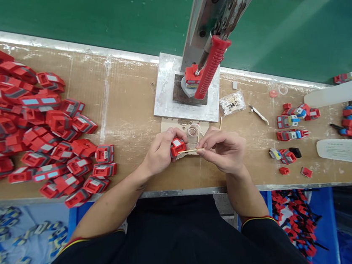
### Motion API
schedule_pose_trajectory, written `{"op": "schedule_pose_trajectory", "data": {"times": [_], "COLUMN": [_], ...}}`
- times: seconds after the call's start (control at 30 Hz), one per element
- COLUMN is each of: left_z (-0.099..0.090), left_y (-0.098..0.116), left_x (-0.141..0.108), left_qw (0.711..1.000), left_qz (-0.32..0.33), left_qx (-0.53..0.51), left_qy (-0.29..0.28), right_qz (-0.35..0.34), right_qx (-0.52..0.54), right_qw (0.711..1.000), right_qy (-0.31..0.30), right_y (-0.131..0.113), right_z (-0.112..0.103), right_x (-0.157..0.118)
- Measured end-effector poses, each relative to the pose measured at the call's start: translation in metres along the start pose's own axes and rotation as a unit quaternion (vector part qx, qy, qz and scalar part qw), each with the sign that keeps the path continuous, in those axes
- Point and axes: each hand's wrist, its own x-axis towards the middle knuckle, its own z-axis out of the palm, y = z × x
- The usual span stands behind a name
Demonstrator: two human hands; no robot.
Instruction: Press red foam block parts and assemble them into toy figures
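Observation:
My left hand (pixel 165 150) is closed around a small red toy vehicle part (pixel 177 146) with a pale window patch. In my right hand (pixel 222 150), thumb and fingers pinch a thin cotton swab (pixel 187 151), its far end touching the red part. Another thin stick (pixel 221 122) juts up from behind the right fingers; how it is held is hidden. Just beyond both hands, a small clear round dish (pixel 192 132) sits on a piece of cardboard (pixel 167 124).
A hand press with a red lever (pixel 213 66) stands on a metal plate (pixel 165 95). Red vehicle shells (pixel 40 100) pile up at left. Bagged cotton swabs (pixel 232 102), nippers (pixel 259 115) and partly assembled toys (pixel 292 134) lie at right. Blue bins (pixel 328 216) flank my body.

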Motion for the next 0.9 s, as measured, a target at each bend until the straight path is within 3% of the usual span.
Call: {"op": "schedule_pose_trajectory", "data": {"times": [0.63,0.8,0.9], "left_z": [-0.002,-0.004,-0.007], "left_y": [0.0,-0.002,-0.006], "left_x": [-0.001,0.0,0.001], "left_qw": [0.997,0.999,0.999], "left_qz": [0.027,0.019,0.026], "left_qx": [0.066,0.028,0.005], "left_qy": [0.021,0.017,0.021], "right_qz": [-0.033,-0.041,-0.011], "right_qx": [-0.058,-0.051,-0.14], "right_qw": [0.998,0.996,0.99], "right_qy": [-0.005,0.057,0.012], "right_y": [-0.004,0.0,0.009], "right_z": [-0.009,-0.031,-0.041], "right_x": [0.0,-0.001,0.0]}}
